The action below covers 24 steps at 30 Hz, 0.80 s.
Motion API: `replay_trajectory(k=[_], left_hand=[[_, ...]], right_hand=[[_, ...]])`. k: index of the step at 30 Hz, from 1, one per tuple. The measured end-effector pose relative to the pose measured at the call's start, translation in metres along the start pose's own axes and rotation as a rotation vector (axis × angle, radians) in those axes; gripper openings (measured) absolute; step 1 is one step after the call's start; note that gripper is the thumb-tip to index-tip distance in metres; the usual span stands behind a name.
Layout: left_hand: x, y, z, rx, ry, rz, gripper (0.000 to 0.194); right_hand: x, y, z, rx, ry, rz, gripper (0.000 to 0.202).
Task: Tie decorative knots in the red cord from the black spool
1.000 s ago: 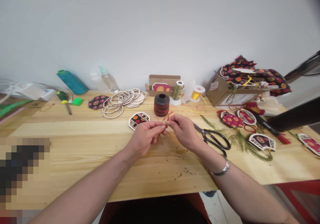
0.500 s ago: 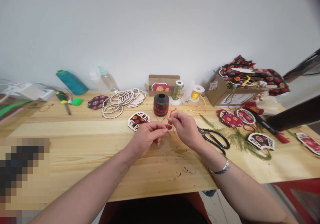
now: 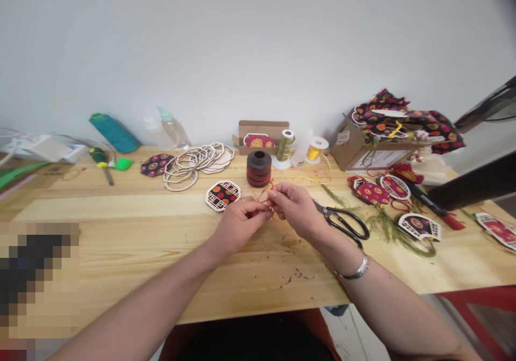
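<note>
Red cord (image 3: 264, 193) runs between my two hands, close to each other over the table's middle. My left hand (image 3: 244, 220) pinches it with thumb and forefinger. My right hand (image 3: 293, 205) pinches it from the other side, and a silver bracelet is on that wrist. Just behind stands a black spool wound with dark red thread (image 3: 258, 170). An ornament with a white fretwork frame and dark flowered cloth (image 3: 222, 195) lies beside my left fingers. Black-handled scissors (image 3: 346, 223) lie right of my right hand, their blades partly hidden by it.
Green and yellow thread spools (image 3: 285, 146) stand behind, near a small cardboard box (image 3: 264, 130). Wooden frames (image 3: 193, 162) lie back left. At the right are a carton of cloth pieces (image 3: 371, 154), ornaments with tassels (image 3: 419, 226) and a black post (image 3: 475, 181). Dark scraps dot the front.
My fingers have shifted slightly on the red cord. The right hand has moved a little left, and the fingertips of both hands are now closer together.
</note>
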<state>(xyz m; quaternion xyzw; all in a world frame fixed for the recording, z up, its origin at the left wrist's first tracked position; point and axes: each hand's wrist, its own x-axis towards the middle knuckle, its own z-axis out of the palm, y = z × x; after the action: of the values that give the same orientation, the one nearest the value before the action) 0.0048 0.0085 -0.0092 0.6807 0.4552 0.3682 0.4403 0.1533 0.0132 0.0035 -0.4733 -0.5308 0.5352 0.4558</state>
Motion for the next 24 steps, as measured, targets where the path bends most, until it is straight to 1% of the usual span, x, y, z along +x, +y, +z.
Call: replay_trajectory(k=[2,3,4,5,7,8,9,10,11,14,16,17,19,21,24], left_hand=[[-0.001,0.0,-0.001,-0.001,-0.021,0.012,0.015],[-0.001,0.001,-0.002,0.004,-0.006,0.022,0.015],[-0.001,0.002,-0.003,0.018,0.035,0.038,0.016],[-0.001,0.003,-0.005,0.034,0.094,0.06,0.017],[-0.001,0.005,-0.008,0.08,0.293,0.116,0.014],[-0.001,0.005,-0.009,0.066,0.371,0.136,0.012],[-0.001,0.006,-0.009,0.023,0.416,0.147,0.011],[-0.001,0.006,-0.009,-0.06,0.406,0.143,0.013],[-0.001,0.007,-0.008,-0.16,0.36,0.119,0.019],[-0.002,0.01,-0.002,-0.431,0.102,-0.043,0.039],[-0.003,0.012,0.001,-0.517,-0.01,-0.158,0.048],[-0.004,0.013,0.001,-0.529,-0.034,-0.197,0.05],[-0.003,0.014,0.001,-0.5,-0.037,-0.234,0.05],[-0.002,0.014,-0.001,-0.441,-0.011,-0.227,0.046],[0.001,0.012,-0.003,-0.401,0.012,-0.182,0.034]], right_hand=[[0.0,0.0,0.0,-0.01,0.001,-0.008,0.023],[0.0,0.0,0.0,-0.026,0.004,-0.014,0.023],[0.0,-0.001,-0.001,-0.045,0.005,-0.022,0.024],[0.0,-0.001,-0.002,-0.066,0.006,-0.032,0.024],[0.0,-0.001,-0.003,-0.115,0.015,-0.057,0.024],[0.0,-0.001,-0.003,-0.143,0.022,-0.066,0.024],[0.0,-0.002,-0.003,-0.171,0.029,-0.072,0.023],[0.0,-0.002,-0.003,-0.194,0.034,-0.074,0.023],[-0.001,-0.002,-0.002,-0.215,0.036,-0.077,0.023],[-0.002,-0.003,-0.001,-0.254,0.036,-0.093,0.02],[-0.003,-0.004,0.0,-0.258,0.036,-0.093,0.016],[-0.003,-0.005,0.0,-0.262,0.035,-0.09,0.015],[-0.003,-0.005,0.001,-0.291,0.034,-0.092,0.014],[-0.003,-0.006,0.001,-0.337,0.038,-0.109,0.014],[-0.003,-0.006,0.0,-0.381,0.047,-0.129,0.015]])
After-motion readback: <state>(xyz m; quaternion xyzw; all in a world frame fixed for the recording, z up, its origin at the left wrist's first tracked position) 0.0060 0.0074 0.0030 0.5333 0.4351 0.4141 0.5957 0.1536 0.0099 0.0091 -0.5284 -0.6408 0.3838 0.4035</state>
